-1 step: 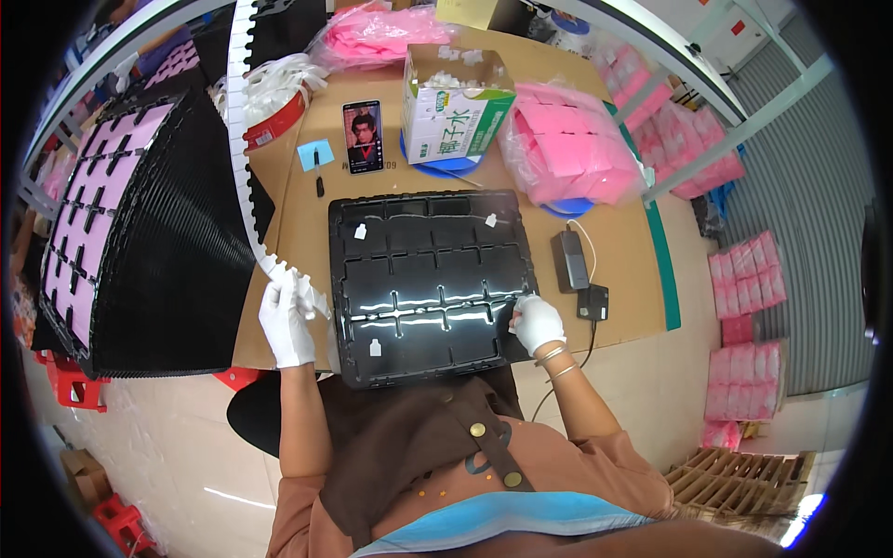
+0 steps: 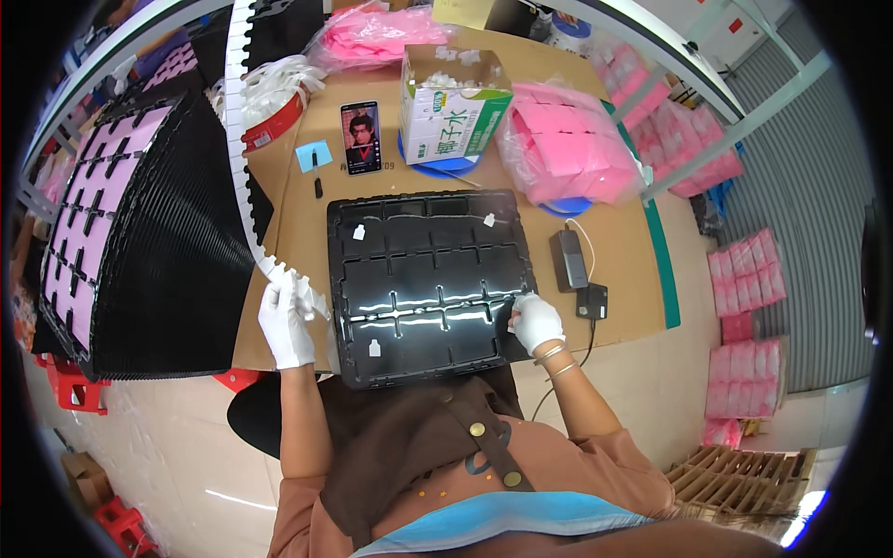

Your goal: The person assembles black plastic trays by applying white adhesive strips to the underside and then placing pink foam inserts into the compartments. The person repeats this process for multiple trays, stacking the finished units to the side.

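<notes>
A shallow black plastic tray [image 2: 409,277] with moulded ribs lies in front of me at the table's near edge. Three small white bottle-shaped stickers show on it: one upper left [image 2: 359,232], one upper right [image 2: 489,220] and one lower left [image 2: 375,348]. Left of the tray, my gloved left hand [image 2: 286,318] is closed on the end of a long white notched strip [image 2: 239,172] that hangs down from above. At the tray's right edge my gloved right hand [image 2: 539,324] has its fingers pinched together; what they hold, if anything, is hidden.
Leaning stacked black trays [image 2: 177,251] fill the left. Behind the tray are a phone [image 2: 362,138], a pen [image 2: 317,177] on blue notes, an open carton [image 2: 454,116] and bagged pink pieces [image 2: 563,139]. A power adapter [image 2: 567,260] and black box [image 2: 592,301] lie right.
</notes>
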The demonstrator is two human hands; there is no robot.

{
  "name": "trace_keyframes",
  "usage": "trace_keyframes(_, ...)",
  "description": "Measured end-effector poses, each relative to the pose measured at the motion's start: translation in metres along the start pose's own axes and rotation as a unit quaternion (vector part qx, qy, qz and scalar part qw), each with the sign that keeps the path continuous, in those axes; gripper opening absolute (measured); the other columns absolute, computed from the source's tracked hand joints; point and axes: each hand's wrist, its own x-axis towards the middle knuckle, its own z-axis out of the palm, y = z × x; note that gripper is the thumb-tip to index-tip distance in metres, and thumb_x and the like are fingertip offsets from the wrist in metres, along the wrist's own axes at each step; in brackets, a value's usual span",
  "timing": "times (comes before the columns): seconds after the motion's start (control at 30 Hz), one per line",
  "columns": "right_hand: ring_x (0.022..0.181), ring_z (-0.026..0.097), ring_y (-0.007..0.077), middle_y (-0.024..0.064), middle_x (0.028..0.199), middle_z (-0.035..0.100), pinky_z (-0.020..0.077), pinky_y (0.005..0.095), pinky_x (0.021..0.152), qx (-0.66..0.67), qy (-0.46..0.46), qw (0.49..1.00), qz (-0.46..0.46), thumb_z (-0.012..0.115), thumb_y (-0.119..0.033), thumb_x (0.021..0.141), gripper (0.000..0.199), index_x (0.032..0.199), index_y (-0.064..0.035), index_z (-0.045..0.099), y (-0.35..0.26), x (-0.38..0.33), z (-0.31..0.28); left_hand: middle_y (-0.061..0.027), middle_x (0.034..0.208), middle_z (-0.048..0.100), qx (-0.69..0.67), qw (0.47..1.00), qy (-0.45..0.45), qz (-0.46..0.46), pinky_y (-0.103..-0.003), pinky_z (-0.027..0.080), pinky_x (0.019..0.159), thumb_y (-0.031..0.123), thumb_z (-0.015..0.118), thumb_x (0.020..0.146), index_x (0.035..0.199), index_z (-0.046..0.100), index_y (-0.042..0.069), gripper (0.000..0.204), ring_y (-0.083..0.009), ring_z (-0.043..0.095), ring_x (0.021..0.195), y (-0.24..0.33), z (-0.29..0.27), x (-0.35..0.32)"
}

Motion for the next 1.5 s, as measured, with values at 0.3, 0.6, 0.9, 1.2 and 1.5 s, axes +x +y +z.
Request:
trace_keyframes(0.3, 0.073, 0.062, 0.0251, 0.0080, 0.077, 0.059, 0.0511, 0.0348, 0.069, 0.278, -0.101, 0.951, -0.089, 0.070, 0.008, 0.062, 0.016, 0.069, -0.0029, 0.060, 0.037, -0.011, -0.002, 0.0009, 0.076, 0.060, 0.015, 1.000, 0.009, 0.014, -0.017, 0.032, 0.045, 0.023, 0.061, 0.093, 0.096, 0.063, 0.005, 0.019, -0.0014, 0.044, 0.051, -0.001, -0.007, -0.003)
trace_keyframes(0.6, 0.077, 0.067, 0.0247, 0.0109, 0.073, 0.067, 0.0509, 0.0327, 0.072, 0.224, 0.081, 0.964, -0.120, 0.061, -0.005, 0.078, 0.005, 0.077, -0.0036, 0.066, -0.018, 0.109, -0.033, 0.0002, 0.075, 0.060, 0.042, 0.999, 0.001, 0.026, -0.017, 0.030, 0.046, 0.024, 0.062, 0.093, 0.093, 0.065, 0.004, 0.020, -0.0012, 0.043, 0.050, 0.006, -0.014, 0.003)
trace_keyframes(0.9, 0.078, 0.068, 0.0276, 0.0153, 0.077, 0.068, 0.0518, 0.0376, 0.074, 0.133, -0.007, 0.987, -0.090, 0.067, -0.013, 0.072, 0.008, 0.077, -0.0081, 0.072, -0.003, 0.215, -0.013, -0.0017, 0.077, 0.062, 0.051, 0.998, 0.031, 0.029, -0.017, 0.034, 0.047, 0.022, 0.061, 0.093, 0.101, 0.064, 0.002, 0.022, -0.0022, 0.046, 0.053, 0.006, -0.031, 0.000)
trace_keyframes(1.2, 0.081, 0.066, 0.0328, 0.0164, 0.085, 0.068, 0.0519, 0.0400, 0.075, 0.018, 0.076, 0.995, -0.059, 0.066, -0.014, 0.074, 0.006, 0.075, -0.0085, 0.068, -0.025, 0.200, -0.012, -0.0006, 0.075, 0.061, 0.067, 0.997, 0.031, 0.022, -0.017, 0.033, 0.048, 0.023, 0.061, 0.092, 0.098, 0.065, 0.002, 0.021, -0.0017, 0.045, 0.052, 0.004, -0.023, 0.007)
trace_keyframes(1.5, 0.069, 0.067, 0.0217, 0.0125, 0.072, 0.064, 0.0516, 0.0324, 0.066, 0.267, 0.093, 0.948, -0.145, 0.056, 0.004, 0.077, 0.008, 0.075, -0.0016, 0.062, -0.007, 0.181, -0.001, -0.0018, 0.079, 0.063, 0.051, 0.998, 0.035, 0.019, -0.017, 0.034, 0.048, 0.022, 0.061, 0.093, 0.100, 0.065, 0.002, 0.022, -0.0018, 0.045, 0.053, 0.005, -0.022, 0.005)
